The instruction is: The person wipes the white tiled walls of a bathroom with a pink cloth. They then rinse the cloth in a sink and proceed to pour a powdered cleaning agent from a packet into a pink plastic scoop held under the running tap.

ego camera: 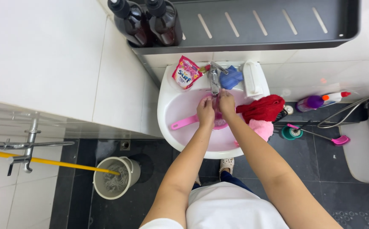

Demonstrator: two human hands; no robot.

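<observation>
Standing over white sink in tiled bathroom, dark floor. Both hands, left and right, gripping pink scoop together under tap. Pink detergent sachet lying on rim, left.

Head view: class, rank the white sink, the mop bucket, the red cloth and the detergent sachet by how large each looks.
1. white sink
2. mop bucket
3. red cloth
4. detergent sachet
The bucket sits lower, farther from the camera, so its true size is uncertain.

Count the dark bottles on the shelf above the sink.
2: a left dark bottle and a right dark bottle, side by side at the shelf's left end. Others may sit beyond the frame.
</observation>
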